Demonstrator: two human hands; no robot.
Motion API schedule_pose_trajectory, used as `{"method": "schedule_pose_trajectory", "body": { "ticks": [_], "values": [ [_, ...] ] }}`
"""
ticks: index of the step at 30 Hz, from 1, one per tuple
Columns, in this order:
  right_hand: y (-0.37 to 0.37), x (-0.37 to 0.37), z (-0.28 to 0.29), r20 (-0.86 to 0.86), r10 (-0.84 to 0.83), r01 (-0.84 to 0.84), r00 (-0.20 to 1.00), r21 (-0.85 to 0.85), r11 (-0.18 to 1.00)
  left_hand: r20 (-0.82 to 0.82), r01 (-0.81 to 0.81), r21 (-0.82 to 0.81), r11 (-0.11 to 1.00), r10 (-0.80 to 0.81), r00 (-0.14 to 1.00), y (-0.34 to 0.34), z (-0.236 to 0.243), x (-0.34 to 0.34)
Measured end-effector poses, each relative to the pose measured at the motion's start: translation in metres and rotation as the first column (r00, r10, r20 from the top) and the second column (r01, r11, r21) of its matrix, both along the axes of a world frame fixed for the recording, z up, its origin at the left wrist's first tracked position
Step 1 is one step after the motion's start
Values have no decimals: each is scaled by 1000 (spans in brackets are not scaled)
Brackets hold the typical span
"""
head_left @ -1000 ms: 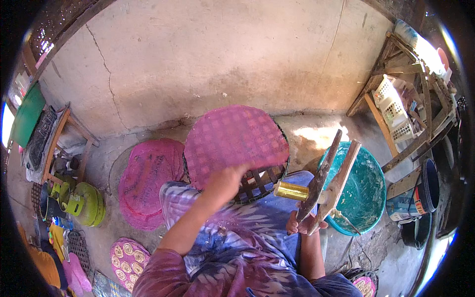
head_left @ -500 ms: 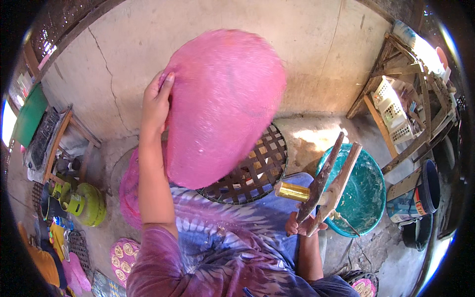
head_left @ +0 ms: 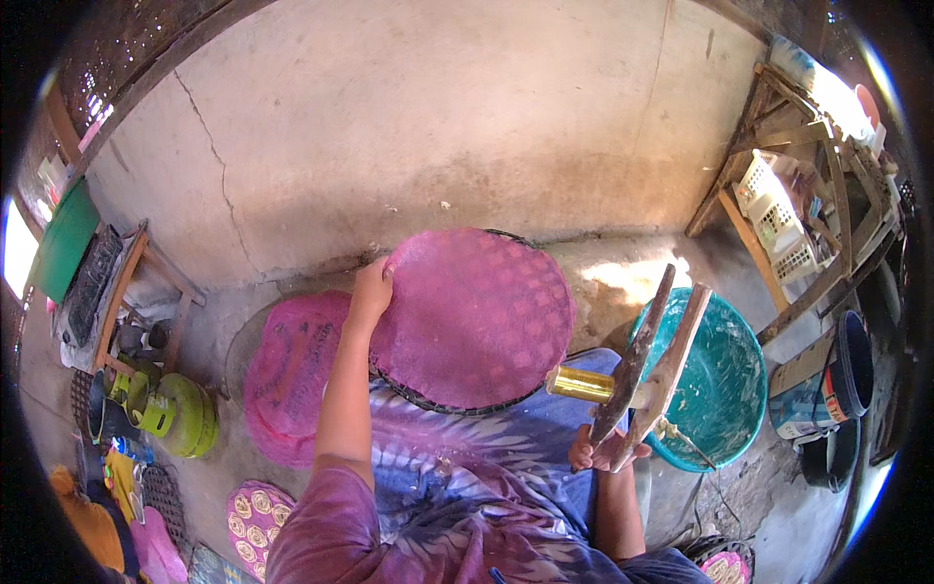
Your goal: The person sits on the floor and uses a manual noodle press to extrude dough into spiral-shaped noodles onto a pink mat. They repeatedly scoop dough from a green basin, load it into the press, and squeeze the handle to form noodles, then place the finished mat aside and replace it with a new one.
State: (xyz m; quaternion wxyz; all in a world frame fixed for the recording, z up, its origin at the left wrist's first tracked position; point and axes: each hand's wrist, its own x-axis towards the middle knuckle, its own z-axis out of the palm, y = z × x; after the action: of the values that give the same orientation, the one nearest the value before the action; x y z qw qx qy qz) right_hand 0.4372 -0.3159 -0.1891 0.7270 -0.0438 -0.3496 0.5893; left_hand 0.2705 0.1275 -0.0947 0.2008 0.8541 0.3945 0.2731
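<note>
With closed fingers, my left hand (head_left: pixel 372 292) grips the upper left edge of a round pink sheet (head_left: pixel 467 321), which lies over a dark woven basket tray (head_left: pixel 428 399) above my lap. My right hand (head_left: pixel 603 448) is wrapped round the lower end of a wooden two-pronged tool (head_left: pixel 671 360), which carries a shiny gold cylinder (head_left: pixel 581 383) sticking out leftward between me and a teal basin (head_left: pixel 728 409). The tool's slats stand tilted over the basin's left part. More pink sheets (head_left: pixel 287 380) lie stacked on the floor beside the tray at left.
A cracked wall (head_left: pixel 467 117) stands ahead. At left are green gas cylinders (head_left: pixel 183 414) and a wooden bench (head_left: pixel 131 292). At right are a wooden rack (head_left: pixel 778 127) with white crates (head_left: pixel 778 209) and buckets (head_left: pixel 827 380). A pink sheet with beige coils (head_left: pixel 255 526) lies lower left.
My left hand lifted the pink sheet, turned it up high, then lowered it onto the basket tray, now covering most of it. My right hand and tool have barely moved.
</note>
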Motion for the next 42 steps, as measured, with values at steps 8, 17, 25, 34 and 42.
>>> {"method": "schedule_pose_trajectory", "body": {
  "ticks": [8,17,25,34,42],
  "values": [
    [4,0,2,2,26,-26,1000,-10,1000,127,-56,94,994,44,991,-3,-20,-20],
    [4,2,0,36,34,-33,999,-40,999,672,315,-639,702,310,672,-40,-75,-40],
    [-1,-7,-3,18,-36,37,999,-55,998,814,264,-581,770,557,166,-168,-68,-11],
    [-20,-15,50,64,-8,31,998,-365,930,752,-168,-397,902,425,504,-185,-12,-58],
    [23,-31,115,108,508,-356,854,-592,723,988,994,-105,5,110,104,-162,115,2]
  ]
}}
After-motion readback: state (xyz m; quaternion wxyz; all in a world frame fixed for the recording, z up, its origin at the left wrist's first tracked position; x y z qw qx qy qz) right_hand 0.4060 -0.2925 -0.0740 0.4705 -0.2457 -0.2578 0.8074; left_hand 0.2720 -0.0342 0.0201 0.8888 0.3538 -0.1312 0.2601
